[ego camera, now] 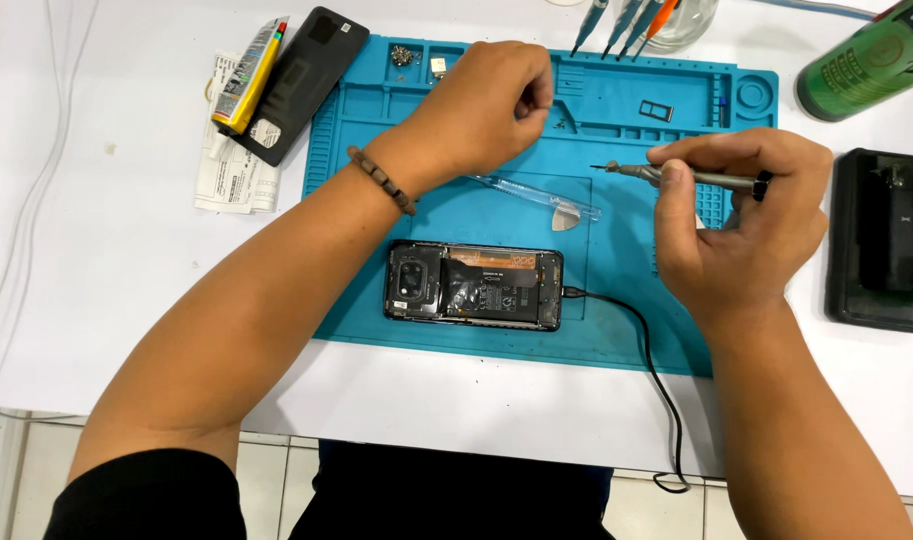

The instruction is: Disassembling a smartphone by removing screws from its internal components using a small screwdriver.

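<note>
1. An opened smartphone (474, 286) lies back-up near the front edge of the blue silicone repair mat (617, 330), its rear cover off so the camera module and internals face upward within easy reach; a black cable (645, 345) plugs into its right end and trails off the white desk (127, 300).
2. The right hand (742, 225) grasps a slim precision screwdriver (677, 177) between thumb and fingers, held level above the mat with its tip pointing left, well clear of the phone.
3. The left hand (482, 105) hovers over the mat's small-parts trays, fingers curled into a loose pinch (whether it holds a screw I cannot tell).
4. A clear plastic pry tool (537, 195) rests on the mat between the hands.
5. The removed black back cover (302, 80) and a glue tube (249, 75) sit to the left, set aside off the work area.
</note>
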